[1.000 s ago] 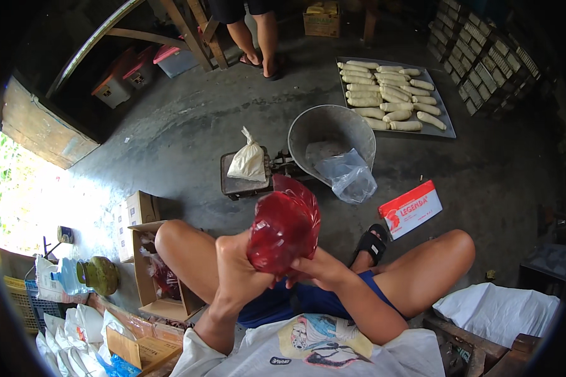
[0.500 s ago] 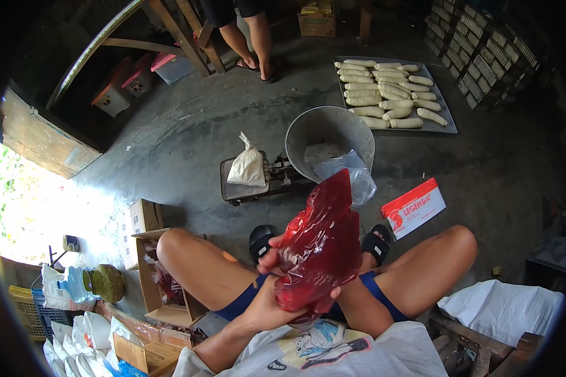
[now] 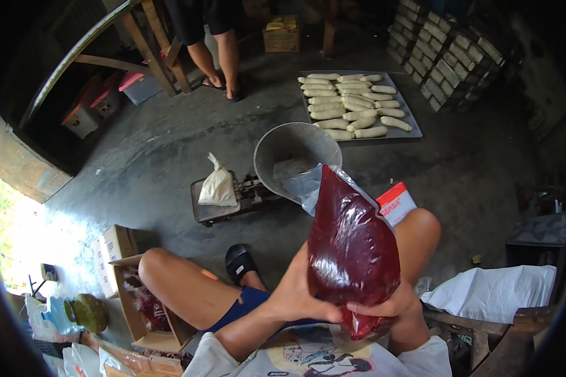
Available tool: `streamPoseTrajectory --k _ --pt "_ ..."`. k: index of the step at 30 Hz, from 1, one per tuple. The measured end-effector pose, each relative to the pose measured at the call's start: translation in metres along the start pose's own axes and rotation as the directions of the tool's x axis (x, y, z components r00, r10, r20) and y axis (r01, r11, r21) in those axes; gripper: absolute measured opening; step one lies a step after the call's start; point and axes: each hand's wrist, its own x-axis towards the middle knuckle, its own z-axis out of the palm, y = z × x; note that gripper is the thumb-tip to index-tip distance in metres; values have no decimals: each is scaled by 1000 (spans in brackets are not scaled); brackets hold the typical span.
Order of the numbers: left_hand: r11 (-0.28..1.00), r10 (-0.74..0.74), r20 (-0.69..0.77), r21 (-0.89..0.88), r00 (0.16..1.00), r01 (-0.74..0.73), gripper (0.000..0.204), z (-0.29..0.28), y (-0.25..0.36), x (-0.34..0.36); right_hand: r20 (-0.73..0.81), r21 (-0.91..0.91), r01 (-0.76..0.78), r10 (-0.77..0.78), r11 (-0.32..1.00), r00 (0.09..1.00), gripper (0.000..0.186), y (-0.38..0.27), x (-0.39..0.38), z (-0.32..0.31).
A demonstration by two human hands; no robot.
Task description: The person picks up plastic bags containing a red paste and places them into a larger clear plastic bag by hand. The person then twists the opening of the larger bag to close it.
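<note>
A clear plastic bag bulging with dark red contents (image 3: pixel 352 251) is held upright in front of my shirt, its pointed top toward the scale. My left hand (image 3: pixel 295 294) grips its lower left side, thumb across the front. Around the lower right goes my right hand (image 3: pixel 397 306), fingers over the bag's narrow base. Some fingers are hidden behind the bag. Just beyond it stands a balance scale with a large round metal pan (image 3: pixel 267 151), where an empty-looking clear plastic bag (image 3: pixel 303 186) lies. On the scale's flat plate (image 3: pixel 209 215) rests a knotted bag of whitish contents (image 3: pixel 218 188).
Right of the bag lies a red and white box (image 3: pixel 398 204), partly covered by my knee. Farther off is a metal tray (image 3: pixel 412 131) of pale long rolls. By my left leg, an open carton (image 3: pixel 163 339) holds red bags. Another person's legs (image 3: pixel 228 63) stand at the back.
The red bag has moved right and turned more upright. My hands now hold its lower sides, and the whole view has shifted to the right.
</note>
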Motion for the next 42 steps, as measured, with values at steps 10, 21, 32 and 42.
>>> streamPoseTrajectory --k 10,21,32,42 --pt "989 148 -124 20 981 -147 117 37 -74 17 -221 -314 -162 94 935 971 83 6 -50 -17" --pt "933 -44 -131 -361 990 -6 92 -28 -108 24 -421 -701 -390 94 597 902 85 53 -12 -14" --pt "975 -32 -171 -224 985 -8 93 -58 -141 74 -232 -275 -330 271 903 934 87 73 45 -57" --pt "838 -190 -77 -532 979 121 69 -73 -138 77 -301 -368 -524 435 768 849 65 54 79 -61"
